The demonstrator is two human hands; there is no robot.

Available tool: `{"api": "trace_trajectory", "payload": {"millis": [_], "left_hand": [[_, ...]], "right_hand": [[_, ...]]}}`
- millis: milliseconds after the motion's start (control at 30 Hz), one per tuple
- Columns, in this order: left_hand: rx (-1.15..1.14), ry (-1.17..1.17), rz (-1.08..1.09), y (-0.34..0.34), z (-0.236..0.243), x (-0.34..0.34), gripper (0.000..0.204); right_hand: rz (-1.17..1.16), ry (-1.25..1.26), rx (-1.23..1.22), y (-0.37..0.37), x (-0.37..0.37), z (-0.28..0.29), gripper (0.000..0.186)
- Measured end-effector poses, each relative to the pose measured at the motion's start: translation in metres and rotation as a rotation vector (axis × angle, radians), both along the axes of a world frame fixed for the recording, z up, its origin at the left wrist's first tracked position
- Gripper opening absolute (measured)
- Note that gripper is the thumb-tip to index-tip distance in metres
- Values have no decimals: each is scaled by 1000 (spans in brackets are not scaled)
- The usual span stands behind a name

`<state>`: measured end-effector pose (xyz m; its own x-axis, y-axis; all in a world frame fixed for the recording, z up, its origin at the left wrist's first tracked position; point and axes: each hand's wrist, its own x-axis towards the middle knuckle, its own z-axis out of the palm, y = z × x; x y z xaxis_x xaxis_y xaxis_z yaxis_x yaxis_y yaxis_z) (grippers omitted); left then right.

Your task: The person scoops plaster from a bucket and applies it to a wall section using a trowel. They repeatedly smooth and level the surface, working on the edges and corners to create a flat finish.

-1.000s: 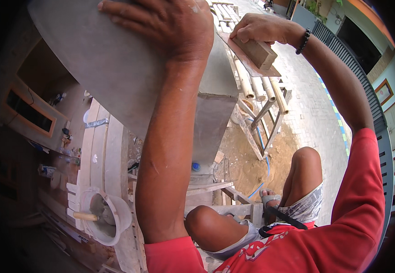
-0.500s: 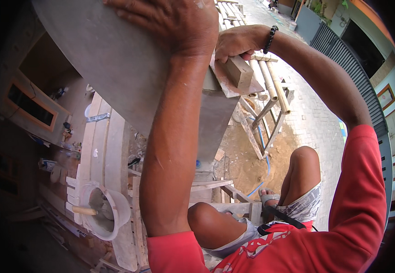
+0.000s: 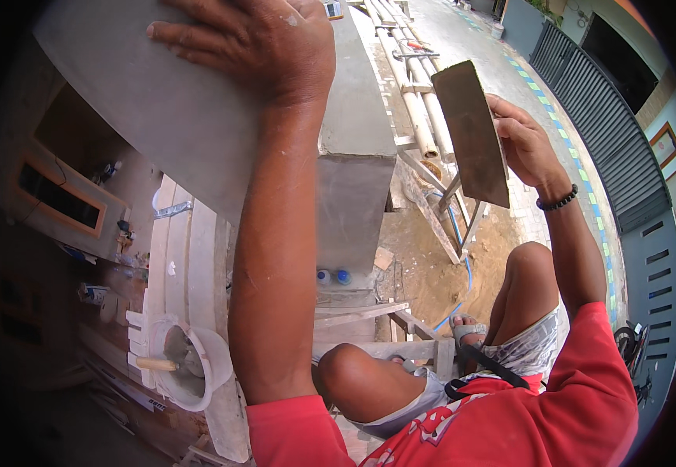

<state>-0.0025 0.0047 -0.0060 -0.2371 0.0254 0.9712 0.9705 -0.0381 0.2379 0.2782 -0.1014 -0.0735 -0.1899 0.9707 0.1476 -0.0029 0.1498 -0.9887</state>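
My left hand (image 3: 275,58) rests on the smooth grey plastered surface (image 3: 143,101), with its fingers stretched out. Off to the right, my right hand (image 3: 528,148) grips a plastering float (image 3: 472,136) from behind. The float's flat, worn face is turned toward the plastered block, and its handle is hidden behind the board. It is held in the air, apart from the block's grey right-hand part (image 3: 356,117), which has a sharp lower edge.
At lower left, a white bucket (image 3: 217,358) of grey mortar holds a tool with a wooden handle (image 3: 156,363), on scaffold planks (image 3: 186,265). Bamboo poles (image 3: 419,124) lie on a wooden trestle at right. A grey gate (image 3: 595,117) borders the paved lane.
My right hand has pulled the float off the plastered block and out to the right, tipping its flat face into view. My left hand has shifted slightly left.
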Motion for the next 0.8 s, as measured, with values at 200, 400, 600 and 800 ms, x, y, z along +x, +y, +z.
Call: {"api": "trace_trajectory", "payload": {"millis": [200, 400, 600, 800], "left_hand": [[-81, 71, -177, -5, 4, -12, 101], [-111, 90, -141, -6, 4, -14, 103], [-165, 90, -37, -7, 7, -17, 104], [-191, 59, -39, -10, 9, -17, 106]], "right_hand": [[-116, 5, 59, 11, -45, -108, 56], [-333, -25, 318, 25, -60, -89, 44], [-170, -144, 329, 19, -87, -117, 42], [-221, -125, 245, 0, -78, -148, 41]]}}
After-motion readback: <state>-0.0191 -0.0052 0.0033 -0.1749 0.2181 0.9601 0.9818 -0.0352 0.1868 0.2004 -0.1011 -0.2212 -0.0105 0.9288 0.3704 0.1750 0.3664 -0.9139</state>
